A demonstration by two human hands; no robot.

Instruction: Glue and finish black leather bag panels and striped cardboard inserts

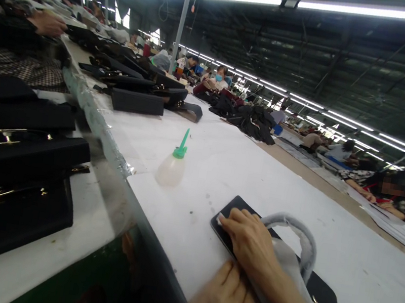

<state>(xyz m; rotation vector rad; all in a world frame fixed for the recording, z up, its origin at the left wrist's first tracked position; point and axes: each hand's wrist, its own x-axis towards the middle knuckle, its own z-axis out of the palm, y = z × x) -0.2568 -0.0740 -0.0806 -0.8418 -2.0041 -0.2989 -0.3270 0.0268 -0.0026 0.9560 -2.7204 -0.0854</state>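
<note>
A black handbag (325, 296) lies flat on the white-covered table in front of me, its looped handle (310, 237) wrapped in pale padding. My right hand (249, 233) is on the bag's far left corner. Its fingers are closed around a small white cloth (220, 218) pressed on the black surface. Closer to me, my left hand (223, 300) grips the near edge of the bag; its fingertips are partly hidden and a little blurred. A translucent squeeze bottle (171, 169) with a green nozzle stands upright beyond the bag, to the left of my hands.
Black bags with gold fittings (16, 183) lie stacked on the left table, and more black bags (137, 102) lie along the far part of my table. A gap separates the tables. A co-worker's hand (48, 23) is at upper left. Dark cloth pieces (253, 121) are heaped farther back.
</note>
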